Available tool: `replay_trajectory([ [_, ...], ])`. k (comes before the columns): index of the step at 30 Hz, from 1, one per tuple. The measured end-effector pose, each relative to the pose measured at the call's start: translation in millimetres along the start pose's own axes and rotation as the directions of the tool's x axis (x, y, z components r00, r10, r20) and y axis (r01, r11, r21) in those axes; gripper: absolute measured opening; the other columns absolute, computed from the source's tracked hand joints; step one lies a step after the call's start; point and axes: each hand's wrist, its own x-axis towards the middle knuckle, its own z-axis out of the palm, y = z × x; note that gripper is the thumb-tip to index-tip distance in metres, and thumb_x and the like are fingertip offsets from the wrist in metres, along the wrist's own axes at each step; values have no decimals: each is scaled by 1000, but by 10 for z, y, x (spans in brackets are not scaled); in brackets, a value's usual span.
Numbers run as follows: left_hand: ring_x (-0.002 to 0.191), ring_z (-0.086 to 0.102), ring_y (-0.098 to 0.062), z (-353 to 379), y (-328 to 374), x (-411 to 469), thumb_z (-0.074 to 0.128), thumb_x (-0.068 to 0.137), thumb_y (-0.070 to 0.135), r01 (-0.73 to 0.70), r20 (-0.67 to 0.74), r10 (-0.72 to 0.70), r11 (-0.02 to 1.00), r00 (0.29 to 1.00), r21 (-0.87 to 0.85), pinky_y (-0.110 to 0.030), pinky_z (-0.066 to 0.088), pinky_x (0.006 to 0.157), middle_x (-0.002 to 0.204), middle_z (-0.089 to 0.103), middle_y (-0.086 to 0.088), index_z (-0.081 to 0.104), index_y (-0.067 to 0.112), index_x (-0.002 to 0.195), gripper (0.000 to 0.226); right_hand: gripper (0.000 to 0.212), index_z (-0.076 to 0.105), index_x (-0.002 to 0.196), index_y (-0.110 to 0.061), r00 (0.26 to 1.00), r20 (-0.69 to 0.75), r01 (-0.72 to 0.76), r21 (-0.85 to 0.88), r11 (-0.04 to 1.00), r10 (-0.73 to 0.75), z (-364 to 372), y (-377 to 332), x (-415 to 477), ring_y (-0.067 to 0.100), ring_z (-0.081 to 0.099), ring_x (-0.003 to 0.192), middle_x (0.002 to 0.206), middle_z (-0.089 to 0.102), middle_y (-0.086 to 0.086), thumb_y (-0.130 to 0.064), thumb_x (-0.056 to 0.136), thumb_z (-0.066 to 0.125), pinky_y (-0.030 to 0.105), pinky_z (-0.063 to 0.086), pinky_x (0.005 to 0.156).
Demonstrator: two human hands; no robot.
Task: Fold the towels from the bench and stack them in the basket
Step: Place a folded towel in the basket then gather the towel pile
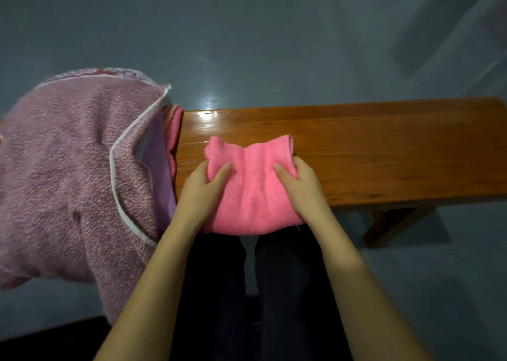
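A small bright pink towel [251, 185], folded into a thick pad, lies on the near edge of the wooden bench [384, 155] and hangs slightly over it. My left hand [201, 186] grips its left side, thumb on top and fingers tucked out of sight beneath. At the towel's right side my right hand [297, 183] holds it the same way. On the bench's left end sits a heap of towels: a large mauve speckled towel [63, 168] with white edging, a lilac towel [159, 168] and another pink one [173, 130] under it. No basket is in view.
The bench top stretches bare and glossy to the right. Its wooden leg brace [389, 223] shows below the front edge. My legs in dark trousers [285, 292] are directly under the towel. A grey-blue floor [247, 45] lies beyond the bench.
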Motion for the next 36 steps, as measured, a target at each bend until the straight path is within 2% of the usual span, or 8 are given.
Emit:
replay_trajectory([
  [4, 67, 49, 5, 131, 310, -78, 55, 94, 33, -210, 9, 211, 976, 977, -50, -14, 34, 59, 77, 54, 16, 51, 20, 86, 15, 9, 59, 98, -15, 981, -187, 74, 145, 987, -46, -345, 22, -169, 13, 60, 84, 89, 63, -6, -23, 94, 57, 36, 48, 80],
  [6, 65, 49, 6, 240, 520, -107, 53, 95, 30, -298, 52, 301, 952, 952, -68, -10, 35, 57, 77, 54, 14, 52, 19, 84, 15, 7, 57, 90, -16, 958, -279, 113, 176, 978, -60, -570, 3, -306, 8, 57, 79, 82, 60, -8, -21, 94, 58, 31, 46, 74],
  [8, 65, 47, 1, 386, 725, -149, 53, 95, 28, -373, 102, 381, 923, 919, -94, -17, 38, 61, 78, 57, 6, 55, 12, 88, 18, 12, 54, 83, -16, 919, -386, 157, 180, 971, -77, -811, -18, -466, 5, 53, 74, 78, 57, -8, -19, 94, 58, 27, 42, 69],
  [11, 66, 45, -4, 622, 1037, -296, 53, 94, 28, -432, 185, 456, 888, 870, -156, -26, 40, 63, 77, 57, 1, 53, 9, 87, 20, 10, 57, 89, -13, 838, -543, 172, 172, 970, -52, -1168, 4, -735, 5, 56, 76, 80, 61, -9, -21, 94, 58, 27, 45, 71],
  [19, 56, 40, 3, 1284, 1766, -1226, 51, 97, 30, -549, 417, 623, 782, 662, -296, -15, 34, 53, 71, 47, 8, 45, 19, 77, 23, 9, 55, 93, -18, 558, -826, 114, 167, 979, 76, -1975, 290, -1793, 8, 56, 78, 83, 60, -11, -26, 96, 54, 33, 47, 78],
  [28, 58, 45, 3, 2222, 2140, -2680, 50, 96, 32, -602, 585, 701, 688, 408, -404, -12, 37, 53, 72, 53, 1, 49, 17, 79, 23, 16, 54, 98, -15, 309, -936, 39, 189, 981, 169, -2831, 871, -3364, 16, 61, 85, 88, 61, -5, -30, 97, 51, 37, 49, 81],
  [32, 56, 44, -1, 2590, 2121, -3271, 51, 95, 35, -575, 650, 685, 692, 331, -436, -17, 37, 52, 70, 53, -2, 51, 8, 82, 30, 7, 52, 89, -25, 182, -959, 81, 236, 968, 219, -3046, 1207, -3930, 9, 57, 78, 86, 59, -7, -26, 96, 53, 30, 48, 73],
  [36, 56, 44, -5, 2945, 2041, -3783, 52, 95, 34, -570, 701, 672, 682, 240, -459, -19, 37, 50, 68, 53, -5, 51, 6, 81, 31, 3, 53, 98, -25, 66, -961, 70, 273, 959, 269, -3139, 1580, -4386, -4, 56, 76, 89, 60, -13, -22, 96, 54, 19, 45, 73],
])
